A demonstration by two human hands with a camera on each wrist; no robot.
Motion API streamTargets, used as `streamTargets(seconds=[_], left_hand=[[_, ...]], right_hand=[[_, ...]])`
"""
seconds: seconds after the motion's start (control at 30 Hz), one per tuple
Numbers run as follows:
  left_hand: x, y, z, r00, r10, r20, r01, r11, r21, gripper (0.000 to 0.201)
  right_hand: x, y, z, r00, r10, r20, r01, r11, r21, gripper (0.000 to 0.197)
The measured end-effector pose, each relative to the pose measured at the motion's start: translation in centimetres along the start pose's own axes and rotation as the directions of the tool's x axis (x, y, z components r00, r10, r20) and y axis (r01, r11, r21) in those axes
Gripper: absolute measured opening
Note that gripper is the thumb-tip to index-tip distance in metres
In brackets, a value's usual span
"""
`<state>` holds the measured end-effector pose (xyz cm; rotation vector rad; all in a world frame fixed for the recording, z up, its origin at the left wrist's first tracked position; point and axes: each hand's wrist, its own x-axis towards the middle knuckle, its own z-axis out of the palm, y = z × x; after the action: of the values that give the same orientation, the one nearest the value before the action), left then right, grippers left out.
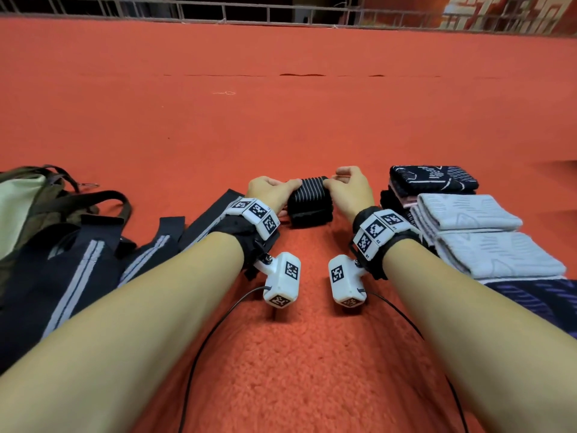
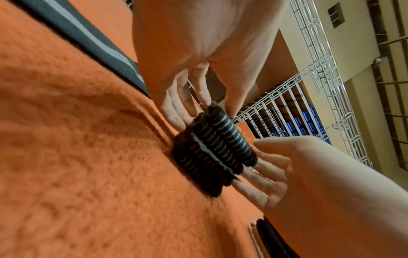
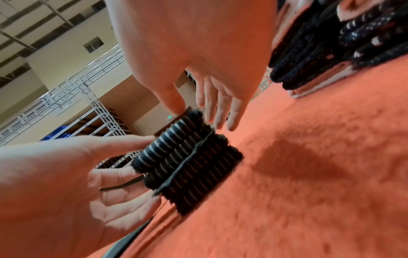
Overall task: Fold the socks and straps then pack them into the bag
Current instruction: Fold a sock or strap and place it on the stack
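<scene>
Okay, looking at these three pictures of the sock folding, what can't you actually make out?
- Bag inside: head view, cut by the left edge, opening not shown.
- Dark straps: head view, the left forearm hides their near ends.
- Folded striped sock: one sock or a pair, the folds hide it.
- Lower items of the folded stack: head view, upper layers cover them; blurred in the right wrist view.
- Purple-striped cloth: cut by the right edge and forearm.

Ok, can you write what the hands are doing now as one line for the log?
step: folding | item: striped black sock on orange blanket | left hand: holds its left end | right hand: holds its right end | bag: left, unpacked
</scene>
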<state>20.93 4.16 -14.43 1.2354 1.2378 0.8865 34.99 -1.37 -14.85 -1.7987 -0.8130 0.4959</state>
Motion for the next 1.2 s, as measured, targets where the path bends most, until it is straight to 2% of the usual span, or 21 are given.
streamTargets(seconds=[0.13, 0.23, 0.27, 0.37, 0.43, 0.57, 0.6, 0.67, 0.7, 0.77, 0.83, 0.87, 0.9, 0.97, 1.0, 1.03, 1.1, 1.17, 1.2], left_hand=[[-0.4, 0.5, -0.5, 1.0, 0.03, -0.008, -0.029, 0.998, 0.052, 0.029], [-0.8, 1.0, -1.8, 1.0, 0.03, -0.004, -0.03, 0.998, 0.056, 0.023], [-1.1, 1.4, -2.4, 0.999, 0.027, 0.024, -0.028, 0.999, 0.039, 0.02], [-2.6, 2.7, -5.5, 0.994, 0.032, 0.105, -0.033, 0.999, 0.012, 0.013], [-4.1, 3.8, -8.8, 0.989, 0.047, 0.139, -0.056, 0.996, 0.063, 0.009], [-6.4, 5.6, -17.0, 0.987, 0.06, 0.147, -0.085, 0.981, 0.175, 0.004], [-6.8, 5.8, -19.2, 0.99, 0.081, 0.119, -0.104, 0.974, 0.199, 0.005], [-7.7, 6.0, -23.3, 0.992, 0.117, 0.036, -0.122, 0.966, 0.226, 0.005], [-8.1, 5.8, -25.1, 0.992, 0.128, -0.014, -0.121, 0.964, 0.238, 0.009], [-8.5, 4.9, -28.3, 0.987, 0.122, -0.104, -0.092, 0.962, 0.256, 0.013], [-9.1, 3.7, -30.3, 0.989, 0.07, -0.127, -0.035, 0.965, 0.262, 0.011], [-9.3, 3.0, -31.0, 0.992, 0.04, -0.118, -0.009, 0.967, 0.254, 0.008], [-9.7, 2.5, -31.2, 0.995, 0.011, -0.101, 0.014, 0.97, 0.244, 0.004], [-10.1, 1.5, -31.6, 0.997, -0.037, -0.067, 0.053, 0.966, 0.253, 0.019], [-10.2, 1.1, -31.6, 0.998, -0.051, -0.039, 0.059, 0.966, 0.253, 0.028], [-10.3, 0.9, -31.5, 0.999, -0.04, -0.017, 0.043, 0.966, 0.253, 0.034], [-10.8, 1.0, -31.1, 0.998, 0.058, -0.026, -0.047, 0.955, 0.293, 0.042], [-11.8, 1.6, -30.5, 0.989, 0.145, -0.012, -0.133, 0.936, 0.327, 0.052], [-12.3, 1.8, -30.1, 0.989, 0.136, 0.055, -0.147, 0.935, 0.321, 0.055]], right_hand=[[-0.6, -0.9, -0.6, 0.999, -0.054, -0.002, 0.054, 0.996, -0.066, 0.036], [-1.5, -1.7, -0.6, 0.983, -0.18, -0.028, 0.176, 0.977, -0.121, 0.032], [-2.1, -2.2, -0.5, 0.962, -0.266, -0.056, 0.255, 0.956, -0.147, 0.029], [-4.3, -4.3, 1.0, 0.841, -0.524, -0.132, 0.501, 0.848, -0.176, 0.028], [-6.0, -5.9, 3.2, 0.79, -0.606, -0.091, 0.592, 0.793, -0.142, 0.029], [-10.0, -8.9, 8.6, 0.784, -0.6, 0.163, 0.61, 0.792, -0.022, 0.027], [-11.1, -9.7, 10.1, 0.785, -0.57, 0.244, 0.585, 0.811, 0.011, 0.024], [-13.4, -10.8, 13.0, 0.797, -0.428, 0.425, 0.454, 0.89, 0.045, 0.011], [-14.7, -11.4, 14.3, 0.793, -0.327, 0.514, 0.368, 0.929, 0.024, 0.017], [-16.9, -12.1, 16.7, 0.738, -0.11, 0.666, 0.208, 0.976, -0.069, 0.041], [-19.1, -12.3, 18.5, 0.667, 0.042, 0.744, 0.059, 0.992, -0.109, 0.041], [-19.9, -12.3, 19.1, 0.669, 0.061, 0.74, 0.026, 0.994, -0.106, 0.036], [-20.5, -12.2, 19.6, 0.695, 0.053, 0.717, 0.011, 0.996, -0.084, 0.032], [-21.2, -12.3, 19.7, 0.734, 0.027, 0.679, -0.045, 0.999, 0.009, 0.019], [-21.6, -12.4, 19.5, 0.719, 0.027, 0.694, -0.088, 0.995, 0.053, 0.013], [-21.9, -12.6, 19.0, 0.696, 0.031, 0.717, -0.133, 0.987, 0.087, 0.015], [-21.9, -13.2, 17.6, 0.673, 0.014, 0.74, -0.217, 0.96, 0.179, 0.021], [-21.7, -14.2, 15.7, 0.709, -0.005, 0.705, -0.339, 0.875, 0.347, 0.018], [-21.1, -14.7, 14.6, 0.741, 0.0, 0.671, -0.412, 0.79, 0.455, 0.017]])
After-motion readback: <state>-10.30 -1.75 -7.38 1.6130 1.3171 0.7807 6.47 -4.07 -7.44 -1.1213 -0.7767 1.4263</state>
